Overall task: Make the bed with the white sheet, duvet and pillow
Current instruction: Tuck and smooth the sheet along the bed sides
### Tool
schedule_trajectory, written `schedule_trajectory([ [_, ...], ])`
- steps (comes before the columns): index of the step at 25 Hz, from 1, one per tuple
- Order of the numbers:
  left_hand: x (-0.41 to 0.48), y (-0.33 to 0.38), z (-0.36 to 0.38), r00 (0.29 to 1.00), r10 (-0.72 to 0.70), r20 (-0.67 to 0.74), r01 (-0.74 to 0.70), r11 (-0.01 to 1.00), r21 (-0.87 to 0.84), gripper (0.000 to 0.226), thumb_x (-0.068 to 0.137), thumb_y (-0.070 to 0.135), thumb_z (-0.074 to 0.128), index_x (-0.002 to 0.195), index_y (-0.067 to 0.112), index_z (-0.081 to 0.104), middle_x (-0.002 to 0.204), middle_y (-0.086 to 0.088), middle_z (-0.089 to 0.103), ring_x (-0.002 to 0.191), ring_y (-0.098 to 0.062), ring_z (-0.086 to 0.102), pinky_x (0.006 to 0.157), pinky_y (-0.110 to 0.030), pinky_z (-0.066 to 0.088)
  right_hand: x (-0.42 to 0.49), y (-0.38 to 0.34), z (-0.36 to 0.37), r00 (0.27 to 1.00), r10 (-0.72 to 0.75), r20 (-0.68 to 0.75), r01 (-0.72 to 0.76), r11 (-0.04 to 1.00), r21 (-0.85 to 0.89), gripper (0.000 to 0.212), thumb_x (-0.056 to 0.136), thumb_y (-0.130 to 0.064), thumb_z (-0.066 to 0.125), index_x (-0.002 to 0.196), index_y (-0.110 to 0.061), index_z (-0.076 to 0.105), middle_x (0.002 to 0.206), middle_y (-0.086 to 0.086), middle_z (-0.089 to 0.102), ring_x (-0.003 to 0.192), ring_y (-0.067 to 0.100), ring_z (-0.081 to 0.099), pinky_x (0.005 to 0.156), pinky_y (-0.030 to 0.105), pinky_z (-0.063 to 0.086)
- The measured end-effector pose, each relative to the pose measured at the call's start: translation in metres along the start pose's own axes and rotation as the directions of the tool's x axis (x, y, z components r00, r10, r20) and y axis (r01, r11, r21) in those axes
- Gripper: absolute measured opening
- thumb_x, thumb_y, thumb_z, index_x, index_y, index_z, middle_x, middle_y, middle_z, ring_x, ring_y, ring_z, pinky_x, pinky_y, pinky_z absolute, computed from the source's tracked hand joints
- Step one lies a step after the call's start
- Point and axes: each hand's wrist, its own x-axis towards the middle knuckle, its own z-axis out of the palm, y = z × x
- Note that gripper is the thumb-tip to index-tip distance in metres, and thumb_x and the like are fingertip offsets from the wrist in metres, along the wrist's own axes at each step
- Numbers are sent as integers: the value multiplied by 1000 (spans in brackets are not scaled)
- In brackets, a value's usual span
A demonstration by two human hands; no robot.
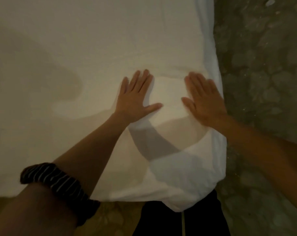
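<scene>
Down by the body, at the lower edge of the view: dark trousers, and on the left forearm a black fabric band with thin white stripes. Just beyond, a loose fold of the white cotton sheet, hanging over the near right corner of the bed.

Further on, the left hand and the right hand, both palm down on the sheet, side by side with a small gap between. All fingers straight and close together, thumbs spread inward toward each other; gripping nothing, only pressing flat. Right hand a little blurred, lying just beside the right edge of the sheet, so nearer to that edge than the left one.

Beyond the fingertips, more of the same sheet, stretching away and widely to the left, with a faint wrinkle just ahead of the right hand. Looks like the smoothing step, early in the task. Probably calls for a push forward and outward, along the length of the bed. To the right, grey stone-patterned floor. No duvet or pillow in view.
</scene>
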Motion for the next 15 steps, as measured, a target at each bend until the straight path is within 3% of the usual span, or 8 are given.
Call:
schedule_trajectory([
  [2, -3, 13, 7, 998, 7, -56, -7, 1000, 14, 95, 80, 75, 28, 150, 12, 21, 158, -7, 17, 146, -26, 13, 114, -49, 3, -4, -1, -3, 1000, 24, -19, -24, 1000, -14, 68, 97, -48, 15, 150, -6, 15, 158, 12, 13, 146, 26, 9, 117, 38, 0],
  [7, -86, 71, 34, 966, 226, -123, -242, 960, -138, 92, 82, 70, 43, 143, 1, 36, 152, -15, 30, 144, -25, 20, 115, -53, 11, -97, -45, 19, 990, -128, 57, 127, 992, 19, 74, 96, -55, 25, 147, -1, 20, 155, 15, 19, 145, 25, 11, 118, 41, 6],
  [10, -141, 100, 43, 947, 314, -64, -320, 940, -117, 93, 80, 72, 46, 143, 4, 35, 151, -12, 34, 145, -21, 16, 117, -48, 13, -169, -58, 25, 967, -236, 98, 234, 972, 31, 83, 94, -63, 27, 150, -4, 12, 158, 12, 9, 145, 25, 13, 119, 40, 8],
  [12, -143, 106, 41, 959, 273, -77, -281, 952, -123, 95, 80, 72, 47, 143, 2, 33, 152, -12, 31, 145, -20, 14, 117, -44, 12, -161, -54, 22, 971, -235, 52, 230, 970, 79, 83, 94, -64, 30, 149, -3, 15, 158, 12, 11, 144, 25, 16, 119, 38, 8],
  [15, -113, 106, 30, 992, 83, -99, -99, 979, -176, 98, 80, 72, 44, 145, -1, 30, 154, -12, 19, 145, -25, 13, 118, -44, 6, -116, -39, 16, 990, -143, 11, 140, 983, 115, 78, 94, -58, 32, 148, -2, 17, 155, 11, 14, 145, 23, 11, 119, 36, 4],
])
